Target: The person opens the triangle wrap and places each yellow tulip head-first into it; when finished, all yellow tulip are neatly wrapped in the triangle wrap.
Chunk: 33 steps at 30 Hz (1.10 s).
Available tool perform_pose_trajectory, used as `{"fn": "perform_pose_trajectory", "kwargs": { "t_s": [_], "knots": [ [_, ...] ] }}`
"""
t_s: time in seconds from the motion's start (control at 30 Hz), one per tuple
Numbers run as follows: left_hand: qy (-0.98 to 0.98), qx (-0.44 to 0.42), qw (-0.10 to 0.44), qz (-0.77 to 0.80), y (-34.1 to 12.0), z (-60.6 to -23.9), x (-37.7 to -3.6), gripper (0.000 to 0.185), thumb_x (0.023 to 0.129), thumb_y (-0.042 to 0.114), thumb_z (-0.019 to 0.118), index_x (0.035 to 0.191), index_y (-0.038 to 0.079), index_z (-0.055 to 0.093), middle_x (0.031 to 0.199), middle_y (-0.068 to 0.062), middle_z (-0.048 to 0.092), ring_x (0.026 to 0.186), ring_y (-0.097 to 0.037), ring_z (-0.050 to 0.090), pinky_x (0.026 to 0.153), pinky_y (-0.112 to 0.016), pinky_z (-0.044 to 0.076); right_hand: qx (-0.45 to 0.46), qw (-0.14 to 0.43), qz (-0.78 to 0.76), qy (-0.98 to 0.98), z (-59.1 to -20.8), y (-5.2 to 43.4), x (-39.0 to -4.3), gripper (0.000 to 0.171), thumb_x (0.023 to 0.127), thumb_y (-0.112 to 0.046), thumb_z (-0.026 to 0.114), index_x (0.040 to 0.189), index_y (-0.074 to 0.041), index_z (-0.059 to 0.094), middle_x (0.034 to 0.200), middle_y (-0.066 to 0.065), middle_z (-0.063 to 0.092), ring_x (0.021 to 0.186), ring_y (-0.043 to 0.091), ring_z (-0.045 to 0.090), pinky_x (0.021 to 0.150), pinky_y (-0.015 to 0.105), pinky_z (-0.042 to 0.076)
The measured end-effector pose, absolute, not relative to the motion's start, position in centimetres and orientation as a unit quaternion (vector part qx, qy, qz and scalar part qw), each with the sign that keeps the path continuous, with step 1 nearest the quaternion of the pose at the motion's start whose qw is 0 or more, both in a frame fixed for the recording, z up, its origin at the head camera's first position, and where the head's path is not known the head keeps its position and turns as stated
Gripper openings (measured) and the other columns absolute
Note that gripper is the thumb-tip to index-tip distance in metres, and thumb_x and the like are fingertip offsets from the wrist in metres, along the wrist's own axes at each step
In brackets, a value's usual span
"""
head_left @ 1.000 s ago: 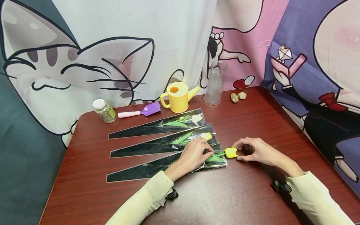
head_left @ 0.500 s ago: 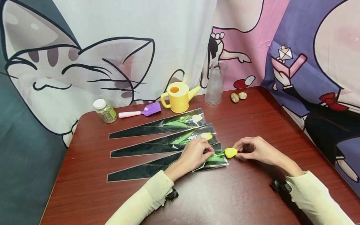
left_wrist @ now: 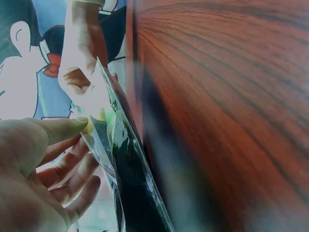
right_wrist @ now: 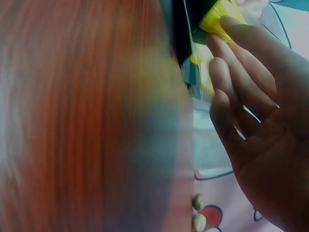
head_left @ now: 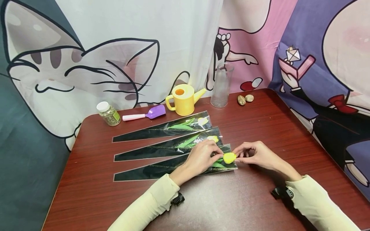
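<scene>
In the head view a yellow tulip (head_left: 229, 158) with green leaves lies within the wide mouth of the nearest flower sleeve (head_left: 138, 173), which is black with a clear front. My right hand (head_left: 258, 156) pinches the tulip's bloom between thumb and fingers, as the right wrist view also shows at the bloom (right_wrist: 217, 24). My left hand (head_left: 201, 157) pinches the sleeve's open edge beside the bloom, and its thumb and fingers stand at the clear film in the left wrist view. Behind it lie a middle sleeve (head_left: 133, 155) and a far sleeve (head_left: 133, 136), each holding a yellow tulip.
Along the back of the table stand a jar with a white lid (head_left: 109, 114), a purple scoop (head_left: 155, 111), a yellow watering can (head_left: 183, 101) and a clear ribbed vase (head_left: 221, 86). Two stones (head_left: 241, 100) lie right of the vase. Printed curtains hang behind.
My right hand has moved left with the tulip, and the bloom now sits further inside the nearest sleeve. That sleeve has shifted slightly right and its near edge up. My left hand keeps its hold.
</scene>
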<state>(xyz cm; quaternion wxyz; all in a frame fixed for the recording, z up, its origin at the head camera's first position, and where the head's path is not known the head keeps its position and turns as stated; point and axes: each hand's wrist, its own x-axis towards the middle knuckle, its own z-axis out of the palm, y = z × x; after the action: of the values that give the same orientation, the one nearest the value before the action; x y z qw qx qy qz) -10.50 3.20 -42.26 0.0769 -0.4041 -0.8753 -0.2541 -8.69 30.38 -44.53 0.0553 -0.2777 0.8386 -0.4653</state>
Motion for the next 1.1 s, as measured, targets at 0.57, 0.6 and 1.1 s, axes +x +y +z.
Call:
{"fn": "perform_pose_trajectory", "kwargs": {
  "t_s": [0.57,0.6,1.1],
  "knots": [
    [-0.877,-0.408,0.07,-0.246,3.5,-41.9,-10.2,0.01,0.09,0.032,0.072,0.093,0.025,0.079,0.085,0.015,0.06,0.081,-0.002,0.052,0.065,-0.017,0.041,-0.241,0.082,-0.468,0.846,-45.2,28.2,-8.0,0.02,0.08,-0.024,0.082,0.099,-0.027,0.076,0.08,-0.008,0.07,0.054,0.006,0.049,0.045,0.023,0.04],
    [-0.876,-0.408,0.07,-0.246,3.5,-41.9,-10.2,0.01,0.09,0.032,0.072,0.093,0.025,0.079,0.085,0.015,0.06,0.081,-0.002,0.052,0.065,-0.017,0.041,-0.24,0.082,-0.468,0.846,-45.1,28.3,-8.0,0.02,0.08,-0.025,0.082,0.099,-0.027,0.076,0.08,-0.008,0.07,0.054,0.006,0.049,0.045,0.023,0.04],
    [-0.863,-0.444,0.068,-0.23,2.5,-42.1,-9.8,0.023,0.088,0.038,0.074,0.103,0.021,0.076,0.095,0.011,0.062,0.086,-0.007,0.051,0.073,-0.02,0.042,-0.231,0.025,-0.32,0.919,-41.6,31.5,-7.9,0.013,0.085,-0.022,0.079,0.098,-0.02,0.077,0.075,-0.013,0.068,0.054,0.002,0.048,0.047,0.02,0.038]
  ]
}}
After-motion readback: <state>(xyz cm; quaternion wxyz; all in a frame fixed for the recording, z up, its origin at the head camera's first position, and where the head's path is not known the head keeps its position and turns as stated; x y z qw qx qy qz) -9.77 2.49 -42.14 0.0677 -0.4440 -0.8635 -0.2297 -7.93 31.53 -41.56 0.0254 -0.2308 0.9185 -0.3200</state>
